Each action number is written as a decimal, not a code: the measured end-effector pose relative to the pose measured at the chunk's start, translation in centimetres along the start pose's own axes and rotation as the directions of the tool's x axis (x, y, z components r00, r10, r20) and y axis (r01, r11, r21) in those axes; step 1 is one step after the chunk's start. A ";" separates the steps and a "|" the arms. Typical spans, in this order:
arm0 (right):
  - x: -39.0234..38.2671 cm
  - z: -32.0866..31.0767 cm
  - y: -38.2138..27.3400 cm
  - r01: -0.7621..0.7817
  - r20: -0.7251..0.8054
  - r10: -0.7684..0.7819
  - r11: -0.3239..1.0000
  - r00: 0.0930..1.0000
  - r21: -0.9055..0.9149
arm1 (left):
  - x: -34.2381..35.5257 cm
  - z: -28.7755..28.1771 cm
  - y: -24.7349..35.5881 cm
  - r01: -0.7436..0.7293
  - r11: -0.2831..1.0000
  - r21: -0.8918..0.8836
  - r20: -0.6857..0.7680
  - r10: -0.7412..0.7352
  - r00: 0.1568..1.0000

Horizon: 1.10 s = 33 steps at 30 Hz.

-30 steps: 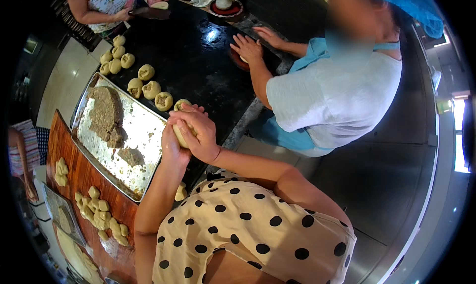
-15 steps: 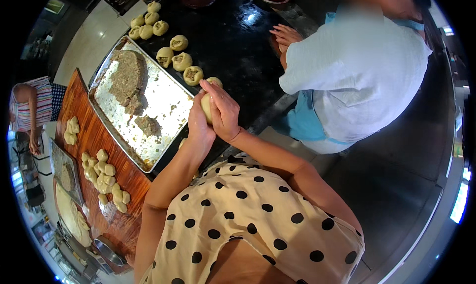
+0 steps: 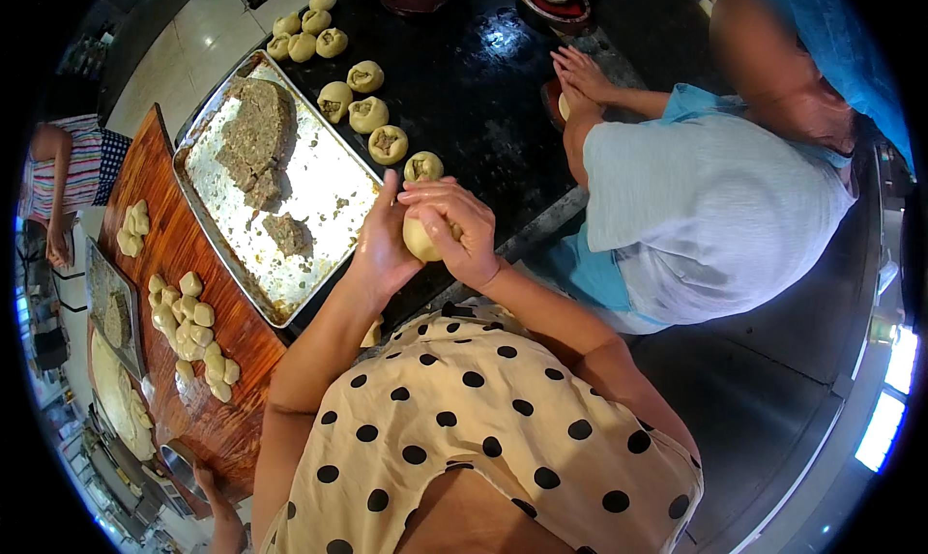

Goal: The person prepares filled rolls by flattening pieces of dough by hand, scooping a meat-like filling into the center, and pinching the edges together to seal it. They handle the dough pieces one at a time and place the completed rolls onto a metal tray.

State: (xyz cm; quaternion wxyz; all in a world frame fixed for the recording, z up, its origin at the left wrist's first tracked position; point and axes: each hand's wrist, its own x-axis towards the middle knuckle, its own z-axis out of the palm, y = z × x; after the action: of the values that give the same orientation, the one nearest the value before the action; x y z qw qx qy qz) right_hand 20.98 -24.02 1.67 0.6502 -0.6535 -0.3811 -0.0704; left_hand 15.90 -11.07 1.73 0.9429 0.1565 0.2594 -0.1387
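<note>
My left hand [image 3: 382, 245] cups the left side of a dough ball [image 3: 421, 241], palm facing inward with some fingers extended. My right hand [image 3: 454, 227] curls over the ball from the right. Just beyond them, a row of filled buns [image 3: 388, 145] runs along the dark worktop [image 3: 464, 100], each with brown filling showing at a gap. Beside them on the left lies a metal tray [image 3: 319, 129] holding a large mass [image 3: 253, 129] and a smaller lump [image 3: 286, 233] of brown filling.
At right, a co-worker in a grey top [image 3: 715, 225] works at a red round board. A wooden board [image 3: 145, 148] at left holds dough pieces [image 3: 188, 322]. Another person [image 3: 58, 167] stands far left. A person's hand [image 3: 208, 486] is by a metal bowl [image 3: 179, 462].
The view has shifted, moving the table scene up-left and later rightward. My right hand has turned over the ball, and my left fingers have separated, exposing more dough. The co-worker's hands have come together.
</note>
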 end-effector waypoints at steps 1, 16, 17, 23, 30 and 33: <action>-0.3 0.3 0.5 -0.019 -0.073 0.019 1.000 0.997 0.009 | -0.9 2.0 0.5 -0.015 1.000 0.003 0.007 0.015 1.000; -1.0 3.4 2.1 -0.142 0.149 0.151 0.988 0.977 -0.066 | 1.5 -3.5 -0.6 -0.110 0.986 0.125 -0.344 0.148 0.927; -0.6 2.9 1.3 -0.183 0.140 0.184 0.983 0.973 -0.017 | 1.1 -2.3 0.4 -0.017 0.993 0.117 -0.318 0.053 0.947; -1.8 1.3 2.1 -0.379 0.167 0.358 0.918 0.919 0.117 | -0.1 -1.4 0.9 0.181 0.971 0.155 -0.199 -0.149 0.969; -3.2 4.8 0.8 -0.409 -0.148 0.394 0.908 0.907 -0.091 | 0.6 -1.4 -1.7 -0.119 0.979 -0.163 -0.379 0.049 0.924; -3.1 4.9 1.2 -0.363 -0.124 0.355 0.930 0.927 -0.048 | 0.8 -1.3 -1.9 -0.193 0.980 -0.056 -0.402 0.154 0.903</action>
State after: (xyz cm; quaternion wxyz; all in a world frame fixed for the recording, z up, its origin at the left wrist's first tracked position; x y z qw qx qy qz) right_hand 17.53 -20.72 -1.83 0.6491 -0.7297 -0.2149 -0.0003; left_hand 15.31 -12.46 -0.19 0.8859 0.1591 0.4356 -0.0073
